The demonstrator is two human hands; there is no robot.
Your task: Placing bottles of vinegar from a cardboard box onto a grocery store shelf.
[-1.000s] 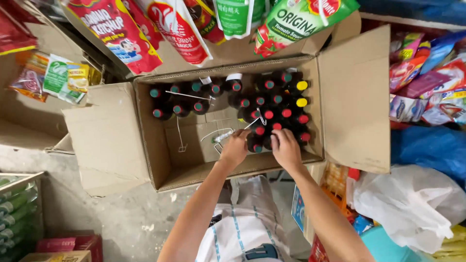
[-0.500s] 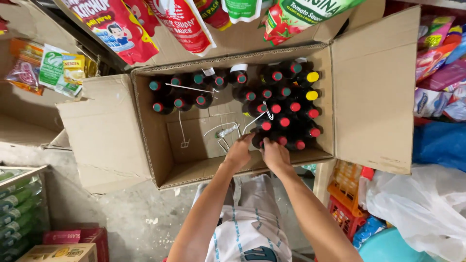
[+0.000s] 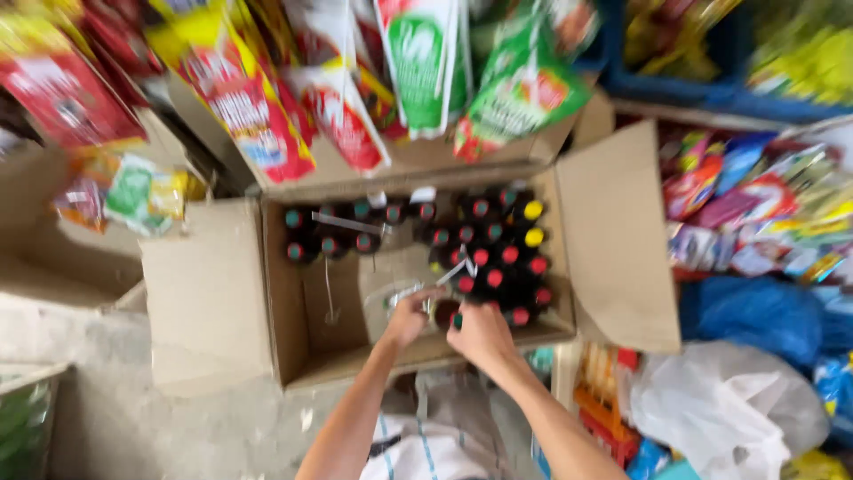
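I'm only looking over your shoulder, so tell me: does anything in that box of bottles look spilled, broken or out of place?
Nothing spilled or broken shows. The cardboard box is only part full: dark bottles crowd its right side and back, while the front left is bare. Both hands, left hand and right hand, are at the bottles. The picture is blurred.

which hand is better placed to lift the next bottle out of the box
Probably the right hand: it sits at the near edge of the packed dark bottles. The left hand is over the bare middle of the cardboard box, beside clear plastic wrap.
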